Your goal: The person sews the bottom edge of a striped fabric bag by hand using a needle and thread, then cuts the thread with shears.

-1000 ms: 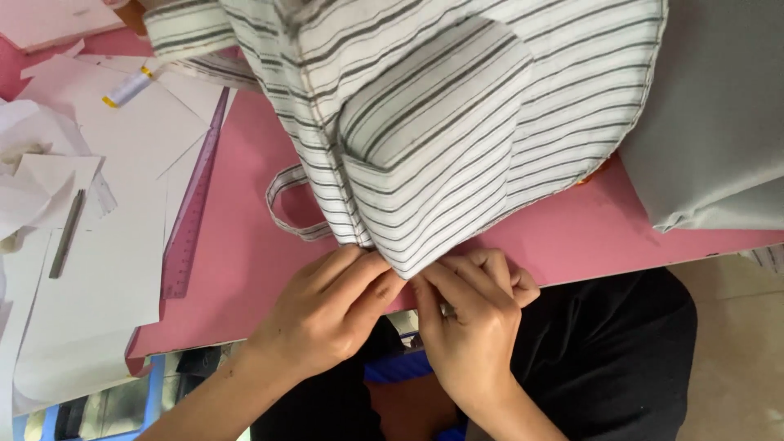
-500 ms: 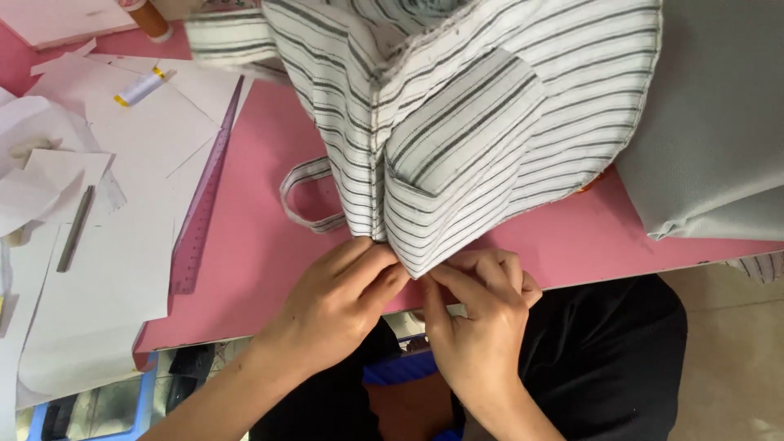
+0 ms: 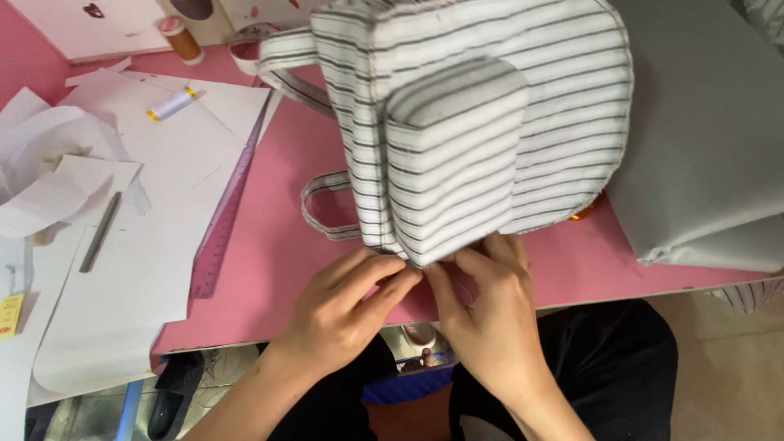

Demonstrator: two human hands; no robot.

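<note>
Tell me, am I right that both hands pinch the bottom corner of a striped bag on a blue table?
Not quite: the table is pink, not blue, as the head view shows. The rest holds: the left hand and right hand pinch the bottom corner of the striped bag.

Pink ruler, white paper sheets, thread spool, grey fabric.

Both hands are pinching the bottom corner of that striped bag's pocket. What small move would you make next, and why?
Probably press the pocket corner flat: the left hand and right hand meet at the lower corner of the grey-and-white striped fabric bag, where its edge sticks out.
</note>
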